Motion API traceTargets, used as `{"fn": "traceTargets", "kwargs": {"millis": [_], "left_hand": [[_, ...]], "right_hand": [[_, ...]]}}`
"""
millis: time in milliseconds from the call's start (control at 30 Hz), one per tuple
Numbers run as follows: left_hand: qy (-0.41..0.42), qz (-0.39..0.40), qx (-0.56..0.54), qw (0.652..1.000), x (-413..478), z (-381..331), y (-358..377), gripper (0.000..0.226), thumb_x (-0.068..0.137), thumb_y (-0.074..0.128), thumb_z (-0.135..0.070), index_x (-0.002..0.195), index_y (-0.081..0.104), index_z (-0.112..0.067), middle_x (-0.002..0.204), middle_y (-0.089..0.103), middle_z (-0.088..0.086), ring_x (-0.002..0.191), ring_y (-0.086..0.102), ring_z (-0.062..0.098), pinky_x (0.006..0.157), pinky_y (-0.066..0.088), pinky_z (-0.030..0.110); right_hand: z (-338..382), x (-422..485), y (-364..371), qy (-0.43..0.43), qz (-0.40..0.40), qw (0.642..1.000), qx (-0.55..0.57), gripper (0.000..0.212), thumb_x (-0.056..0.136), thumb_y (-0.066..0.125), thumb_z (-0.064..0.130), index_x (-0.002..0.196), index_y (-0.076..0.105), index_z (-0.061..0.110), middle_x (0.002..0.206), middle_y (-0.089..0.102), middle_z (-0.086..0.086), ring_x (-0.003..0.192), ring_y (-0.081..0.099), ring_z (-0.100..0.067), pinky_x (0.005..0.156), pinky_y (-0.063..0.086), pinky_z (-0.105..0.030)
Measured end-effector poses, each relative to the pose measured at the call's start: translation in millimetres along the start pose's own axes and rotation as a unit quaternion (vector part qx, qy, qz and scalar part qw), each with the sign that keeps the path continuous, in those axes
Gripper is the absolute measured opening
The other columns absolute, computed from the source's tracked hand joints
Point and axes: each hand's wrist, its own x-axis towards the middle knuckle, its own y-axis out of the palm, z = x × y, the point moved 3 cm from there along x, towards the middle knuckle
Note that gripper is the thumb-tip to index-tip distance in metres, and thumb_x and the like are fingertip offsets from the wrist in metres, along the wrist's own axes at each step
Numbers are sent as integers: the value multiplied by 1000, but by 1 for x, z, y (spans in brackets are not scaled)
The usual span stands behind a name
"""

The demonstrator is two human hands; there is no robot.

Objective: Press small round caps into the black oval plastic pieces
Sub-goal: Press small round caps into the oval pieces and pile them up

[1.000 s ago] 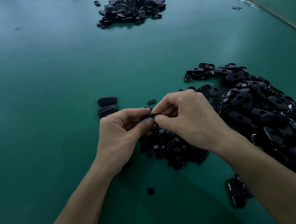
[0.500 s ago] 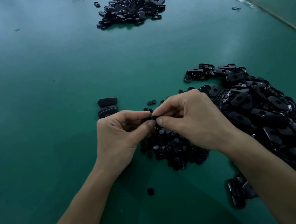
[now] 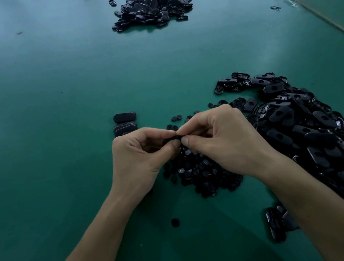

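Both my hands meet fingertip to fingertip at the centre of the frame, directly over the heap of round caps (image 3: 204, 174). My left hand (image 3: 139, 157) pinches one end of a black oval piece (image 3: 171, 140) between thumb and forefinger. My right hand (image 3: 224, 142) pinches the other end the same way, and the other fingers of both hands are curled in. Gripping it from both ends lets each thumb squeeze against its forefinger, so I judge this to be the pressing step itself. The cap going in is hidden under my fingertips, and I cannot tell whether it is seated.

I work right above the caps so the next one is only a short reach down. For the same reason the supply heap of oval pieces (image 3: 300, 129) runs down the right of the frame, just beside my right wrist. A short stack (image 3: 125, 124) sits just above and left of my left hand. I take these for finished pieces set aside, though their caps do not show. A further pile (image 3: 151, 6) lies at top centre, well apart. One stray cap (image 3: 175, 222) lies on the green table (image 3: 51, 103) at lower centre, between my forearms.
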Motion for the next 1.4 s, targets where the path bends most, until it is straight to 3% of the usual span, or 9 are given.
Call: {"fn": "traceTargets", "kwargs": {"millis": [133, 200, 300, 433, 500, 667, 900, 1200, 1400], "left_hand": [[38, -37, 41, 998, -2, -1, -1, 24, 75, 82, -3, 83, 76, -25, 77, 77, -6, 67, 73, 10, 67, 58, 21], [57, -78, 88, 991, -1, -1, -7, 28, 79, 82, -4, 88, 76, -29, 79, 77, -10, 67, 72, 7, 68, 56, 19], [82, -128, 180, 972, 4, -1, -21, 27, 85, 79, -12, 100, 73, -34, 87, 75, -13, 73, 72, 7, 73, 58, 22], [88, -155, 285, 942, 11, 1, -34, 25, 86, 78, -15, 108, 74, -26, 95, 69, -9, 72, 67, 2, 73, 54, 13], [76, -156, 322, 931, 13, 3, -37, 22, 85, 78, -17, 106, 76, -23, 87, 67, -12, 73, 63, 0, 70, 45, 5], [24, -166, 387, 907, 12, 7, -39, 21, 86, 76, -31, 107, 74, -31, 90, 69, -9, 80, 60, 21, 65, 48, 32], [-7, -182, 397, 900, 13, 10, -42, 24, 87, 73, -31, 110, 65, -35, 105, 47, -13, 81, 51, 12, 58, 36, 24], [87, -139, 329, 930, 12, 5, -32, 9, 88, 74, -21, 89, 67, -26, 74, 61, -10, 64, 55, 7, 62, 50, 26], [134, -82, 338, 928, 6, 2, -23, 14, 86, 76, -20, 84, 66, -30, 73, 61, -16, 61, 58, 8, 57, 51, 24]], "right_hand": [[-3, 8, -5, 0, 10, 1000, -30, 17, 88, 72, 12, 98, 79, 24, 80, 74, 14, 76, 68, 8, 75, 52, -10], [-11, 15, -13, 2, -8, 995, -96, 21, 92, 68, 23, 112, 75, 27, 99, 74, 13, 91, 67, 7, 89, 50, -11], [-42, 27, -32, 72, -39, 964, -255, 40, 100, 58, 26, 139, 56, 25, 143, 52, -2, 131, 47, -19, 114, 35, -36], [-75, 30, -48, 189, -29, 911, -366, 46, 105, 44, 35, 151, 40, 34, 160, 29, -7, 145, 22, -33, 116, 22, -51], [-79, 31, -49, 186, -35, 912, -363, 43, 105, 42, 37, 148, 45, 33, 156, 36, -7, 144, 25, -33, 115, 23, -52], [-75, 29, -46, 141, -101, 917, -358, 41, 102, 49, 31, 142, 52, 24, 145, 48, -7, 136, 35, -31, 110, 27, -48], [-70, 31, -40, 97, -82, 922, -365, 32, 101, 54, 37, 131, 62, 33, 133, 56, -2, 128, 40, -29, 103, 30, -43], [-66, 30, -43, 61, -117, 923, -361, 23, 98, 61, 20, 118, 72, 23, 117, 70, -5, 114, 56, -31, 100, 43, -45], [-64, 32, -43, 71, -132, 943, -298, 32, 93, 65, 8, 123, 67, 19, 103, 70, -3, 108, 59, -29, 102, 44, -47]]}}
